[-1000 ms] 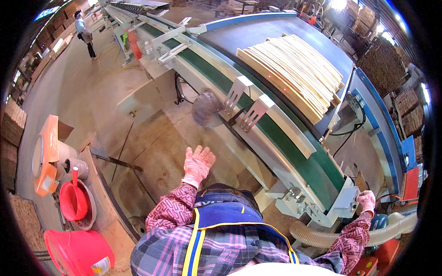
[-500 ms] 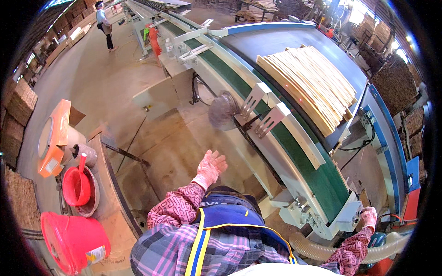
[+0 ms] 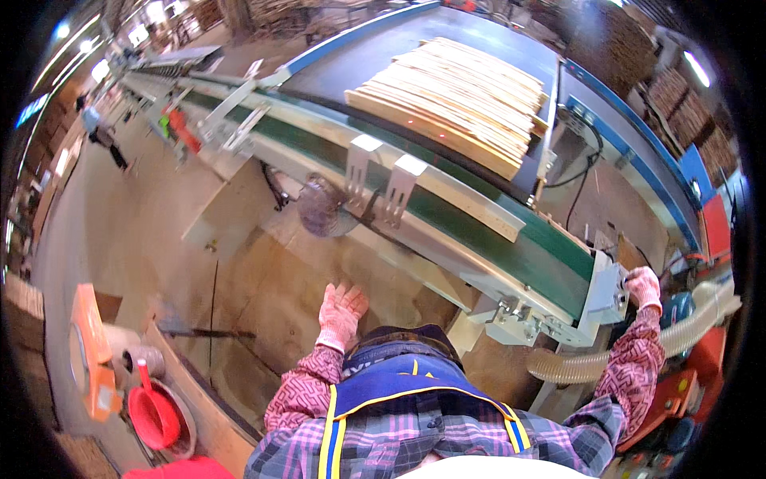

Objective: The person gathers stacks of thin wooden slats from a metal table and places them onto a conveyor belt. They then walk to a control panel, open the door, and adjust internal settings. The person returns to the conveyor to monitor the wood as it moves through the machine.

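Note:
My left hand [image 3: 343, 313], in a pale pink work glove, hangs over the floor in front of my apron, fingers stretched out and nothing in it. At the right end of the conveyor, my right hand [image 3: 644, 287], gloved alike, is closed against the outer side of the grey metal end housing [image 3: 604, 294]; what its fingers grip there is hidden. The conveyor's green belt [image 3: 550, 271] runs from there toward the far left. Beyond it, a stack of thin wooden strips [image 3: 455, 100] lies on a dark, wide belt table [image 3: 319, 80]. Two slotted metal brackets [image 3: 403, 188] stand at the conveyor's near side.
A ribbed hose [image 3: 570, 367] curves below my right arm. A roll of clear film [image 3: 323, 209] juts from the conveyor's near side. At lower left, a wooden bench [image 3: 203, 411] bears a red dipper [image 3: 154, 415]. Another person [image 3: 100, 132] stands far left.
My view has turned to the right, so the conveyor now lies more crosswise. My right hand stays at the end housing; my left hand remains outstretched and empty.

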`<state>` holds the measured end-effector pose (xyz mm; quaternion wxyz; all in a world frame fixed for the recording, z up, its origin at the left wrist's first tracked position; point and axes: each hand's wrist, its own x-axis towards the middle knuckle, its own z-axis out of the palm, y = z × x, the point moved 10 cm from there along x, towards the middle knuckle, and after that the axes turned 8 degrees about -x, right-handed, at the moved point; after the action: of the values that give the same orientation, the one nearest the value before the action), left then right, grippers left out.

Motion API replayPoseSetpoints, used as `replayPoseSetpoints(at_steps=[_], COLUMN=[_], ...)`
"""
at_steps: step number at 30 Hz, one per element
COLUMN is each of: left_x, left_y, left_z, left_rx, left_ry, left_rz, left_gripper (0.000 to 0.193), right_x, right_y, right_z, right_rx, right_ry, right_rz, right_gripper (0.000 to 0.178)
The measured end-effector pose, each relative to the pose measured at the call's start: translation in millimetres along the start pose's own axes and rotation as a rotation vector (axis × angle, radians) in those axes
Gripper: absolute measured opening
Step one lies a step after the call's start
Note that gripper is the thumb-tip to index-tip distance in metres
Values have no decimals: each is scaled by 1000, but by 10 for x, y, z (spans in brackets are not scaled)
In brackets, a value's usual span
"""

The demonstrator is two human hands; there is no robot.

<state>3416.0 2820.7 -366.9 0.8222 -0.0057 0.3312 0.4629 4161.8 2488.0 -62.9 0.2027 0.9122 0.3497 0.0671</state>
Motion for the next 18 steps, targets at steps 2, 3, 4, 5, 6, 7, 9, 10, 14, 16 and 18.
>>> replayPoseSetpoints(at_steps=[2, 3, 4, 5, 6, 7, 9, 10, 14, 16, 18], left_x=[18, -26, -40, -54, -64, -45, -45, -50, -56, -109, -122], left_y=[-106, -84, -164, -259, -334, -422, -525, -557, -870, -835, -906], left_z=[40, 9, 51, 84, 108, 136, 107, 95, 304, 276, 298], left_rx=[69, 99, 125, 150, 182, 199, 224, 219, 242, 270, 265], left_ry=[18, 38, 51, 66, 53, 44, 42, 44, 27, 30, 33], left_rz=[-25, -17, -37, -57, -58, -83, -113, -109, -223, -207, -227], left_gripper=[77, 76, 75, 74, 70, 70, 69, 68, 67, 68, 62], right_x=[-101, -170, -281, -368, -419, -446, -501, -455, -394, -190, -293], right_y=[34, -221, -260, -260, -241, -211, -368, -409, -84, -196, -119], right_z=[22, -224, -363, -457, -487, -487, -601, -553, -59, 181, 112], right_rx=[2, 74, 124, 172, 214, 262, 434, 487, -99, -171, -113], right_ry=[31, 29, 15, 1, -38, -40, -180, -212, 352, 270, 489], right_rz=[-33, -4, 27, 56, 95, 110, 188, 175, -502, -490, -569], right_gripper=[20, 20, 22, 23, 26, 26, 25, 25, 13, 11, 7])
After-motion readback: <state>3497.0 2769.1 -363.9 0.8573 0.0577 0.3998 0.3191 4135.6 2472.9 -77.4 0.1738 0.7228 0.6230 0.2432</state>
